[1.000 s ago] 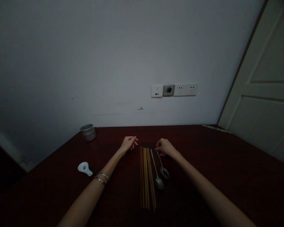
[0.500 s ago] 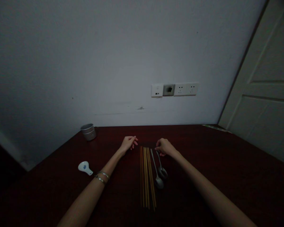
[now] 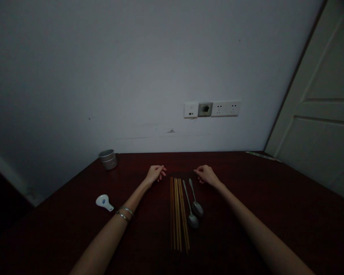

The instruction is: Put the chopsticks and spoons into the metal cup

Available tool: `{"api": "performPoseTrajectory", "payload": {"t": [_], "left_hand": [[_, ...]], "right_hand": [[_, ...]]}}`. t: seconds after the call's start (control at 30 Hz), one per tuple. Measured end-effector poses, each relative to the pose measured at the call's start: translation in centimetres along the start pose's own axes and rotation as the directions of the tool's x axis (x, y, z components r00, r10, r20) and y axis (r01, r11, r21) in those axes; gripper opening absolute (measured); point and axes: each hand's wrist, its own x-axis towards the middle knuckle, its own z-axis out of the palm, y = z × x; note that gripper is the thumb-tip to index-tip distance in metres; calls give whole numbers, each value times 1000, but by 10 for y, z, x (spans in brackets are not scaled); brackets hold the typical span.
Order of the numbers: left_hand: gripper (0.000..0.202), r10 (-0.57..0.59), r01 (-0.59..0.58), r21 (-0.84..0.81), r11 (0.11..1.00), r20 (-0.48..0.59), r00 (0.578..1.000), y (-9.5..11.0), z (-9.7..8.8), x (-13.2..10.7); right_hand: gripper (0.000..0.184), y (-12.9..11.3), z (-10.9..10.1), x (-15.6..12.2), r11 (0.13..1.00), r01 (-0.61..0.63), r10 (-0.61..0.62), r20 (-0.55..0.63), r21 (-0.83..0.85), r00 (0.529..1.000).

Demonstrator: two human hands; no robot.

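My left hand (image 3: 155, 173) rests on the table just left of the far ends of the chopsticks. Its fingers are loosely bent, a little apart, with nothing in them. Several wooden chopsticks (image 3: 177, 214) lie side by side, pointing away from me; the leftmost are redder. Right of them lie two metal spoons, bowls toward me: a long-handled spoon (image 3: 193, 220) and a wider spoon (image 3: 197, 209). My right hand (image 3: 206, 175) is beside the wider spoon's handle tip, apart from it, empty, with thumb and fingers slightly parted.
A white ceramic spoon (image 3: 103, 201) with a blue mark lies left of my left forearm. A grey metal cup (image 3: 108, 159) stands at the table's far left edge. Behind the dark red table (image 3: 240, 183) rises a wall with sockets (image 3: 225, 109); a door (image 3: 323, 114) is at right.
My right hand has let go of the wider spoon's handle and moved a little right and away. The spoon now lies on the table. My left hand has hardly moved.
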Motion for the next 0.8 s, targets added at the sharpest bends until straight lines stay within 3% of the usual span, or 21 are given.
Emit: {"api": "performPoseTrajectory", "payload": {"t": [0.23,0.43,0.6,0.7,0.8], "left_hand": [[30,51,-51,22,998,-7,999,14,2,-4],[30,223,-222,60,973,-5,975,73,-9,-24],[27,320,-334,138,933,113,941,112,-36,-56],[22,318,-385,310,869,244,916,114,-60,-74],[17,279,-431,511,744,349,895,105,-91,-92]], "right_hand": [[27,23,-1,-3,990,108,-95,-140,88,986],[26,20,0,-9,988,141,-128,-172,65,977],[27,21,0,-10,987,148,-135,-161,71,978],[28,24,0,-8,984,165,-153,-153,71,976],[28,28,1,-6,984,174,-165,-151,50,975]]}}
